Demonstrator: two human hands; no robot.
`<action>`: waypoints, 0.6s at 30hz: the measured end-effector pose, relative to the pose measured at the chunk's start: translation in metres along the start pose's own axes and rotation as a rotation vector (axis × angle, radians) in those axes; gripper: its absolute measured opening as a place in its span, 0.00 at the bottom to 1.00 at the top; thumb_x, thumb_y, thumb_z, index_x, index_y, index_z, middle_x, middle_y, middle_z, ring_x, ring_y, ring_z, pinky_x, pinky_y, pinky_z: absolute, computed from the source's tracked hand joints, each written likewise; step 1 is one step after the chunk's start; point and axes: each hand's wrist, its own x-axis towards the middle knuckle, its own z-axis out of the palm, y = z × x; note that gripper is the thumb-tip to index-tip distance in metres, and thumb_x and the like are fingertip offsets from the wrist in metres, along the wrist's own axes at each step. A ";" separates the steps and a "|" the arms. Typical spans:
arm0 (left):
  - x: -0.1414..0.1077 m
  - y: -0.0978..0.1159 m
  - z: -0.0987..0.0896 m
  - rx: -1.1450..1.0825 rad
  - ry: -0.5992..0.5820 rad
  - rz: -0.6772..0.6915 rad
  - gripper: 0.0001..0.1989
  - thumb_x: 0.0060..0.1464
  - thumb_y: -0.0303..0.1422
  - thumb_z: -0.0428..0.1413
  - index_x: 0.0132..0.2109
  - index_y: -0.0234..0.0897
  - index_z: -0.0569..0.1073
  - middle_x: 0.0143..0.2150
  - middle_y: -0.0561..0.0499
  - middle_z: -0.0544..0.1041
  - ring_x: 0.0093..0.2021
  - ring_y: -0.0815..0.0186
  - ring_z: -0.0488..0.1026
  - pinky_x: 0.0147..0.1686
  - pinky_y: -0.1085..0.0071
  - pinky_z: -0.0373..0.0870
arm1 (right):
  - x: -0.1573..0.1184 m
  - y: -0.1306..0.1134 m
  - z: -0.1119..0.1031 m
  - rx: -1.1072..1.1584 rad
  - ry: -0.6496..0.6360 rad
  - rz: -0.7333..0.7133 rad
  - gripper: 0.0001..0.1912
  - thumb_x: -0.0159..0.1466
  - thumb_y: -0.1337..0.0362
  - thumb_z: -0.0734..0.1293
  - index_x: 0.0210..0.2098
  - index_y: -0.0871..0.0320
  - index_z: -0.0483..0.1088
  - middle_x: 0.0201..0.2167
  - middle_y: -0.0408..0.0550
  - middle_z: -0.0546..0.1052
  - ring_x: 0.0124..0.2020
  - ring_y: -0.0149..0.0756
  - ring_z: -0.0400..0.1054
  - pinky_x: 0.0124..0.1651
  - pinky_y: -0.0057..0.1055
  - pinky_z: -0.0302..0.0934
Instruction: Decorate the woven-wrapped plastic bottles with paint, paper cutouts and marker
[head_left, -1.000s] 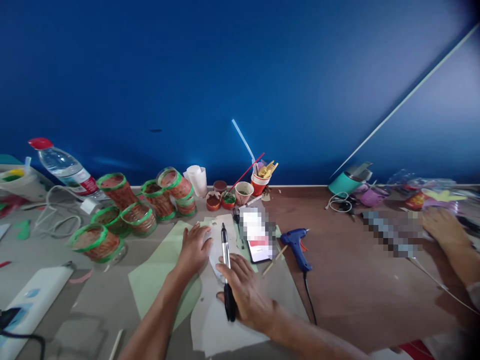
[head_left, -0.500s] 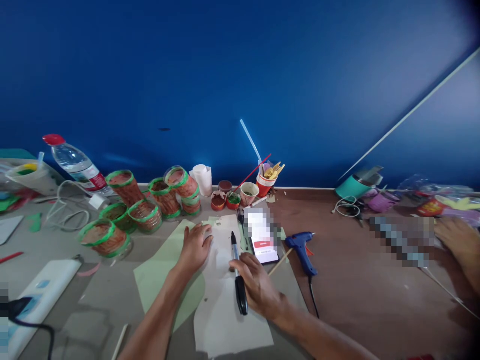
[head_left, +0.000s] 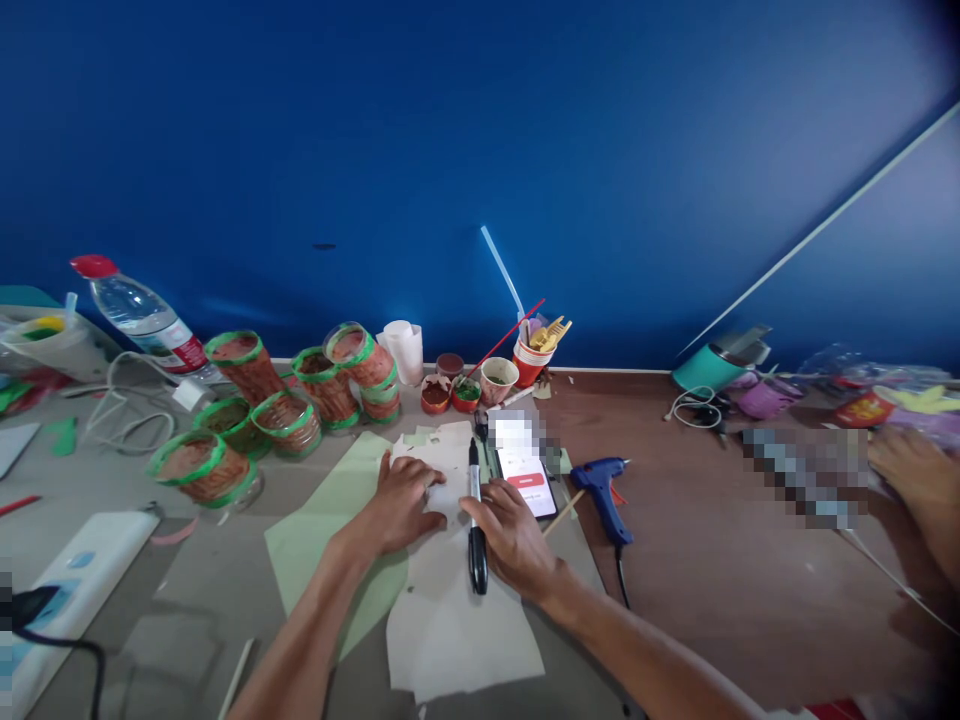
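My left hand point(head_left: 407, 505) lies palm down on a white paper sheet point(head_left: 465, 645), its thumb apart from the fingers. In my right hand point(head_left: 519, 535) is a black marker point(head_left: 475, 520), pinched near its middle by the thumb. It points away from me, dark narrow end foremost, above the sheet. Pale green paper point(head_left: 330, 490) sticks out from under the white sheet on the left. A phone with a lit screen point(head_left: 534, 497) rests just beyond my right hand, and a blue glue gun point(head_left: 604, 490) lies to its right.
Several brown jars with green rims point(head_left: 199, 465) stand at the back left, near a water bottle point(head_left: 154, 325). Small paint cups point(head_left: 466, 395) and a cup of wooden cutlery point(head_left: 531, 362) line the blue wall. A power strip point(head_left: 112, 545) lies left; another person's hand point(head_left: 911, 465) shows far right.
My left hand has moved right and flattened onto the paper, closer to the marker. My right hand has shifted slightly forward, turning the marker a little more upright in view.
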 end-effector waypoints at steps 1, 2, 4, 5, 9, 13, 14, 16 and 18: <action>-0.001 0.000 0.001 0.010 0.000 0.007 0.21 0.44 0.37 0.64 0.48 0.43 0.72 0.48 0.48 0.76 0.55 0.51 0.65 0.63 0.43 0.39 | 0.000 0.000 0.001 -0.011 -0.012 0.011 0.22 0.58 0.80 0.55 0.50 0.60 0.63 0.29 0.51 0.70 0.37 0.44 0.61 0.42 0.41 0.60; -0.001 -0.001 0.002 0.020 0.005 0.016 0.22 0.43 0.37 0.64 0.48 0.43 0.72 0.48 0.48 0.75 0.55 0.51 0.65 0.63 0.42 0.38 | 0.000 0.001 0.003 -0.019 -0.026 0.021 0.22 0.58 0.80 0.56 0.50 0.60 0.64 0.29 0.51 0.71 0.37 0.45 0.61 0.42 0.41 0.60; -0.002 -0.002 0.005 0.037 0.030 0.029 0.22 0.45 0.35 0.63 0.49 0.43 0.71 0.47 0.48 0.75 0.55 0.51 0.65 0.63 0.41 0.38 | 0.001 0.001 0.004 -0.025 -0.046 0.041 0.23 0.57 0.80 0.56 0.50 0.60 0.64 0.29 0.51 0.72 0.37 0.45 0.62 0.43 0.42 0.61; -0.002 -0.003 0.006 0.043 0.044 0.026 0.21 0.45 0.35 0.62 0.49 0.43 0.71 0.47 0.48 0.74 0.55 0.51 0.65 0.62 0.41 0.38 | 0.001 0.001 0.004 -0.017 -0.051 0.048 0.24 0.57 0.81 0.56 0.51 0.60 0.64 0.28 0.51 0.72 0.38 0.45 0.62 0.44 0.43 0.61; -0.002 -0.002 0.006 0.037 0.043 -0.006 0.19 0.47 0.32 0.60 0.49 0.43 0.72 0.48 0.48 0.74 0.55 0.52 0.64 0.63 0.41 0.37 | 0.004 -0.002 -0.011 0.092 0.001 0.035 0.26 0.57 0.78 0.57 0.54 0.59 0.64 0.30 0.51 0.72 0.40 0.46 0.64 0.45 0.45 0.62; -0.001 0.002 0.004 0.052 0.051 0.030 0.18 0.47 0.34 0.61 0.47 0.43 0.73 0.46 0.49 0.75 0.53 0.53 0.65 0.63 0.43 0.37 | 0.008 -0.011 -0.035 0.195 0.162 0.161 0.18 0.63 0.70 0.62 0.52 0.53 0.66 0.40 0.53 0.75 0.48 0.49 0.65 0.50 0.47 0.60; -0.001 0.003 0.003 0.057 0.052 0.022 0.16 0.48 0.33 0.61 0.47 0.43 0.73 0.45 0.49 0.75 0.53 0.54 0.65 0.64 0.44 0.38 | 0.009 -0.013 -0.039 0.266 0.204 0.196 0.18 0.64 0.67 0.62 0.54 0.52 0.65 0.42 0.52 0.76 0.50 0.49 0.66 0.52 0.48 0.59; 0.000 0.004 0.003 0.065 0.067 0.000 0.15 0.49 0.33 0.61 0.46 0.42 0.73 0.45 0.48 0.75 0.53 0.54 0.65 0.63 0.44 0.39 | 0.012 -0.019 -0.042 0.423 0.282 0.308 0.20 0.66 0.60 0.61 0.57 0.52 0.62 0.44 0.53 0.76 0.50 0.50 0.67 0.53 0.49 0.60; 0.000 0.003 0.005 0.070 0.088 -0.006 0.15 0.48 0.32 0.61 0.45 0.41 0.73 0.46 0.48 0.75 0.54 0.53 0.65 0.63 0.44 0.40 | 0.017 -0.023 -0.038 0.611 0.353 0.460 0.21 0.67 0.53 0.60 0.56 0.53 0.63 0.44 0.54 0.76 0.48 0.50 0.69 0.52 0.49 0.62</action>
